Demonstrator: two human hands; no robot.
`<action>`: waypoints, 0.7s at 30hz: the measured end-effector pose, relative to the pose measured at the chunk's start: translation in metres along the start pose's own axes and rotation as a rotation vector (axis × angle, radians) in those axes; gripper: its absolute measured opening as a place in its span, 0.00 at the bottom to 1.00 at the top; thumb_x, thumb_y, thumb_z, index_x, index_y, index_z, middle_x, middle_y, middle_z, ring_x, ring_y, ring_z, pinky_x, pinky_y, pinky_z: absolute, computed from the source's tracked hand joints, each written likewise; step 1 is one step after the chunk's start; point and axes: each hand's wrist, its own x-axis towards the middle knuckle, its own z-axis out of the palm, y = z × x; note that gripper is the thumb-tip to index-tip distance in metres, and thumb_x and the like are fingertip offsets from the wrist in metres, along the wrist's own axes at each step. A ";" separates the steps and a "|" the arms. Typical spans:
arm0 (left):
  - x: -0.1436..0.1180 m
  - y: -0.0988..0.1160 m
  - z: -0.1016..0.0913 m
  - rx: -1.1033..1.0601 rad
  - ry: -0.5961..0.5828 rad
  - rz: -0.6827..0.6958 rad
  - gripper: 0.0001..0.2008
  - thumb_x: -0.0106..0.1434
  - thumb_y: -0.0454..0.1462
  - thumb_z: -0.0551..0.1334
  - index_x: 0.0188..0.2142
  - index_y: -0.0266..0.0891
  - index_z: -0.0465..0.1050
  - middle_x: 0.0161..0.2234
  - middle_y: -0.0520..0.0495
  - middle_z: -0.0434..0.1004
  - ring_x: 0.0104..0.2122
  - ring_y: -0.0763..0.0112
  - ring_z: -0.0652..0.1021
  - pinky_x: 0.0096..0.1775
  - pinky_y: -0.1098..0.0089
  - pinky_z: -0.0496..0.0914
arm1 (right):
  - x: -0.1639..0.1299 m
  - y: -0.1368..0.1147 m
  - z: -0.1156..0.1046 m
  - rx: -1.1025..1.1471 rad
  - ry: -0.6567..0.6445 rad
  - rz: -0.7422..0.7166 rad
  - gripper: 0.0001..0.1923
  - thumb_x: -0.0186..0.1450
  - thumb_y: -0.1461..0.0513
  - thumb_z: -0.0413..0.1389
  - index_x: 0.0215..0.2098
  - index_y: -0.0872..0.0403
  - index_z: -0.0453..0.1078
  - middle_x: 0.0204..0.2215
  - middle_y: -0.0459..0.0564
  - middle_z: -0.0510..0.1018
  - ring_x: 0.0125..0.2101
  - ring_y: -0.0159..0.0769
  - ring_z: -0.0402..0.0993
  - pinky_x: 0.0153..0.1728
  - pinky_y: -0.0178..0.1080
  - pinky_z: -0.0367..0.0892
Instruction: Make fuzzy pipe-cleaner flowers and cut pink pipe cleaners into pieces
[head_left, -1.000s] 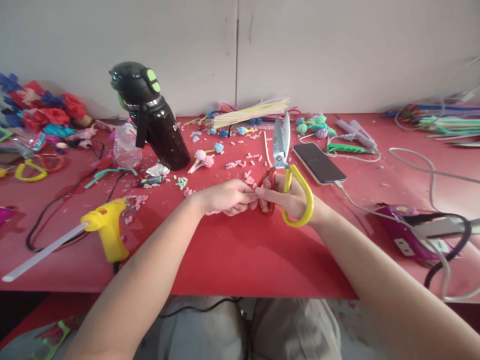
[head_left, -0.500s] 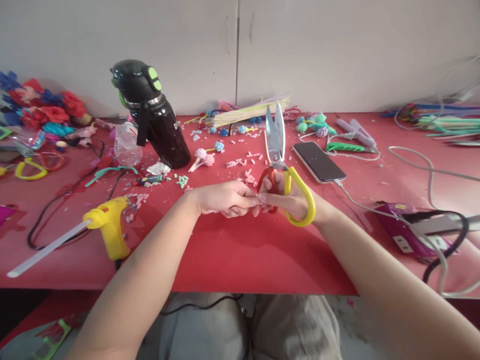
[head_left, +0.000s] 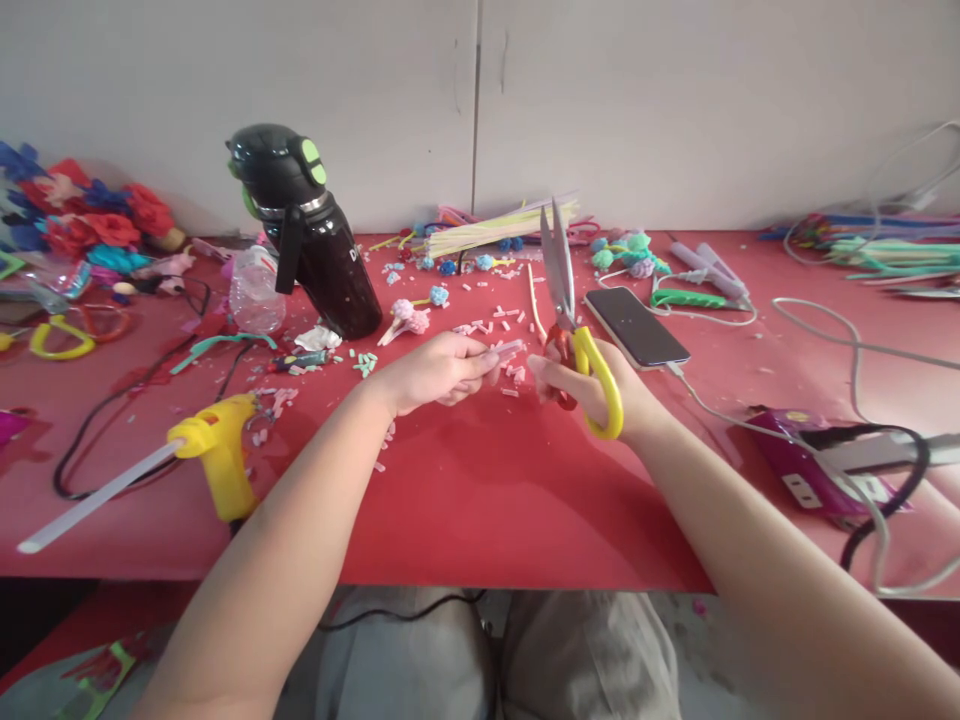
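— Scissors (head_left: 574,330), item one: where do we log them?

— Gripped in our right hand (head_left: 592,385), fingers closed through the red and yellow loops; blades together and pointing up and away, off the red table (head_left: 480,500), which looks like a resting hold, tips kept away from the other hand.

— Item two, the left hand (head_left: 431,370)?

— Pinched shut on a short pale straw piece (head_left: 508,347); its free end points right towards the scissors, near them but apart, seemingly held level for the blades.

— Around the hands?

— Pink straw offcuts (head_left: 495,325) scattered just beyond the fingers; they lie thickest there, so we judge this the cutting spot.

— Further out?

— Yellow glue gun (head_left: 214,455) at the left, a clear stick jutting from its back; phone (head_left: 636,326) right of the blades, cable attached; black flask (head_left: 311,235) behind, leaning; small plastic bottle (head_left: 255,290) beside it.

— Farthest row?

— Bundle of straws (head_left: 502,225) by the wall; paper flowers (head_left: 90,220) in the left corner; more straws at the far right.
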 end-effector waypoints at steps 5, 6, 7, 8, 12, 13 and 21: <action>0.004 -0.004 0.006 0.039 -0.065 -0.030 0.19 0.72 0.47 0.61 0.32 0.35 0.71 0.21 0.58 0.53 0.19 0.82 0.55 0.22 0.77 0.50 | 0.001 -0.001 0.012 0.091 -0.009 -0.041 0.24 0.57 0.51 0.71 0.29 0.50 0.60 0.22 0.42 0.73 0.26 0.34 0.74 0.29 0.39 0.64; 0.005 -0.004 0.006 0.045 -0.074 -0.030 0.19 0.72 0.48 0.61 0.33 0.34 0.73 0.21 0.57 0.54 0.19 0.82 0.55 0.23 0.77 0.50 | 0.001 0.000 0.013 0.129 -0.005 -0.051 0.24 0.57 0.52 0.71 0.30 0.50 0.59 0.23 0.41 0.73 0.27 0.35 0.75 0.30 0.39 0.65; 0.005 -0.004 0.007 0.049 -0.077 -0.031 0.18 0.72 0.48 0.61 0.33 0.34 0.73 0.21 0.57 0.54 0.19 0.82 0.56 0.23 0.77 0.51 | 0.002 0.002 0.014 0.163 -0.003 -0.059 0.23 0.57 0.54 0.71 0.30 0.50 0.59 0.23 0.41 0.73 0.27 0.35 0.75 0.30 0.39 0.66; 0.005 -0.004 0.007 0.053 -0.075 -0.033 0.18 0.73 0.47 0.61 0.34 0.34 0.74 0.20 0.57 0.54 0.19 0.82 0.56 0.23 0.77 0.51 | 0.002 0.003 0.014 0.189 -0.003 -0.064 0.22 0.58 0.55 0.70 0.31 0.50 0.59 0.23 0.41 0.73 0.27 0.35 0.75 0.30 0.39 0.66; 0.004 -0.001 0.007 0.054 -0.054 -0.042 0.16 0.72 0.44 0.61 0.33 0.34 0.74 0.20 0.56 0.56 0.18 0.82 0.56 0.22 0.76 0.50 | 0.003 0.004 0.011 0.209 0.008 -0.061 0.19 0.58 0.59 0.68 0.32 0.49 0.59 0.25 0.43 0.75 0.26 0.34 0.74 0.30 0.39 0.67; 0.004 -0.001 0.007 0.055 -0.050 -0.042 0.16 0.72 0.44 0.61 0.33 0.34 0.74 0.20 0.56 0.56 0.18 0.82 0.56 0.22 0.76 0.50 | 0.003 0.004 0.011 0.211 0.013 -0.058 0.19 0.58 0.59 0.68 0.32 0.49 0.59 0.26 0.43 0.76 0.26 0.34 0.74 0.29 0.40 0.67; 0.006 -0.006 0.004 0.067 -0.071 -0.018 0.19 0.71 0.48 0.62 0.34 0.34 0.75 0.20 0.56 0.57 0.18 0.82 0.57 0.22 0.76 0.50 | 0.003 0.005 0.014 0.125 0.047 -0.078 0.22 0.58 0.54 0.69 0.31 0.50 0.59 0.23 0.40 0.70 0.26 0.34 0.72 0.31 0.40 0.67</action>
